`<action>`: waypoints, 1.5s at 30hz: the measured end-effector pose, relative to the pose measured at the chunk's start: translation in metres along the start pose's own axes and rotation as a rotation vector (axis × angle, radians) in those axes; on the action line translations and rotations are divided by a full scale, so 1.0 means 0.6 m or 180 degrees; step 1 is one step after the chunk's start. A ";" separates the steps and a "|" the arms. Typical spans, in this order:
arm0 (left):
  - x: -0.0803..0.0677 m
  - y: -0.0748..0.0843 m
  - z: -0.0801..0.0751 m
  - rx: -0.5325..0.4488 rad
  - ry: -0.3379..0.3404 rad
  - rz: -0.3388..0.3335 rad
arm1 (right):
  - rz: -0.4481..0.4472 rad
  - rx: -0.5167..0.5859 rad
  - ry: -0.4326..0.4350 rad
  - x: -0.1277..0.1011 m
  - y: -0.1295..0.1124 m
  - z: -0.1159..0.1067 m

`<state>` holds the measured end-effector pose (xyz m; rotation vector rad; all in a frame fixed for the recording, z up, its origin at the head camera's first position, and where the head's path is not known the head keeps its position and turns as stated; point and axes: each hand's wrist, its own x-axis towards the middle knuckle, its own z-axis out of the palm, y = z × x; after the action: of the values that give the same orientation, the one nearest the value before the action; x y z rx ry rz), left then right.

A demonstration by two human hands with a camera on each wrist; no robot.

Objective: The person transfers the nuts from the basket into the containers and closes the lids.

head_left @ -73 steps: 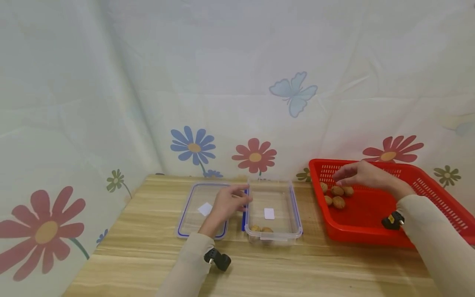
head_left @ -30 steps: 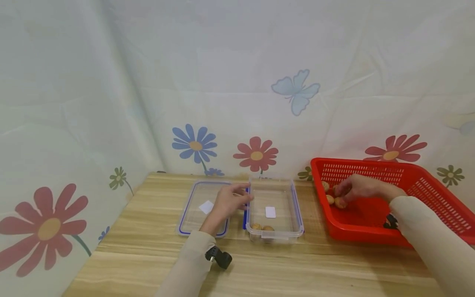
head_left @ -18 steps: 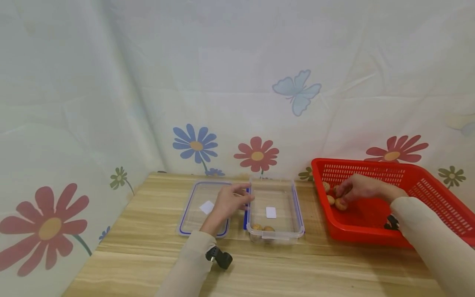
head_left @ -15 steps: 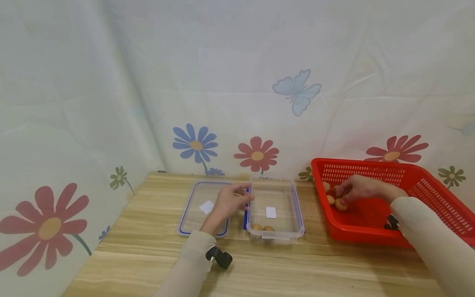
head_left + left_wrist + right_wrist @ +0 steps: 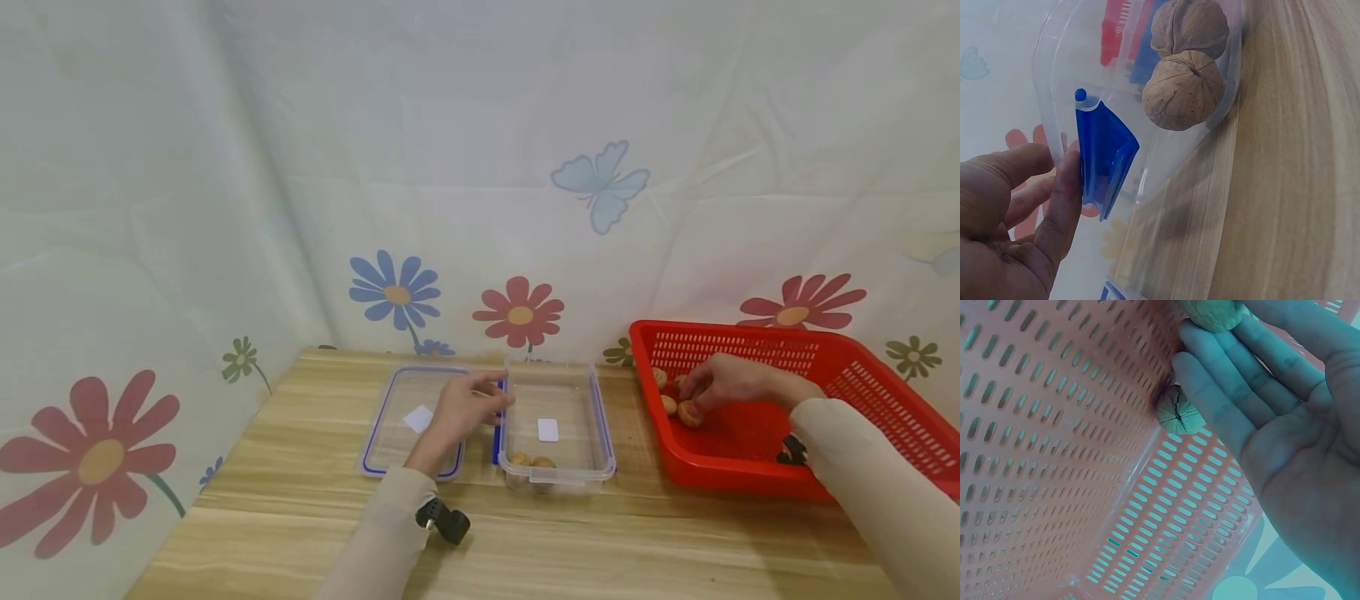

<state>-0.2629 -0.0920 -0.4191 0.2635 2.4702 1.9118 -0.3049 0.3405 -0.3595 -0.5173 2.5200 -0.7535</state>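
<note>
My left hand (image 5: 467,410) pinches the left rim of a clear plastic food container (image 5: 558,475), beside a blue latch (image 5: 1102,156) that shows in the left wrist view. Two walnuts (image 5: 1184,90) lie together at the container's near end. Inside the red plastic basket (image 5: 720,471), my right hand (image 5: 723,385) is lowered to the left side with thumb and fingers around a walnut (image 5: 1213,311). Another walnut (image 5: 1179,414) sits just under those fingertips in the right wrist view. A few more walnuts (image 5: 667,405) lie along the basket's left wall, partly hidden by the hand.
A clear lid (image 5: 378,457) with a blue seal lies left of the container on the wooden table (image 5: 300,517). A small white label (image 5: 547,430) shows in the container, and a white one (image 5: 417,418) on the lid. A flower-printed curtain (image 5: 450,167) hangs behind.
My right hand has come down from above the walnuts into the basket and closed its fingers around one, staying there over the last second. The left hand keeps its place on the container.
</note>
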 end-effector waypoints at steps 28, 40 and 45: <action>0.002 0.000 -0.003 0.0074 -0.0013 0.0046 | -0.0336 -0.0294 0.0843 -0.058 -0.102 -0.052; 0.000 -0.002 0.000 0.0070 0.0046 0.0007 | -0.0589 -0.0307 0.1120 -0.080 -0.156 -0.032; 0.000 -0.001 0.001 0.0105 0.0037 -0.0004 | -0.0718 -0.0213 0.1248 -0.088 -0.169 -0.019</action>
<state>-0.2627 -0.0915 -0.4198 0.2518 2.5105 1.8789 -0.2448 0.2911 -0.2749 -0.7492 2.8880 -0.9322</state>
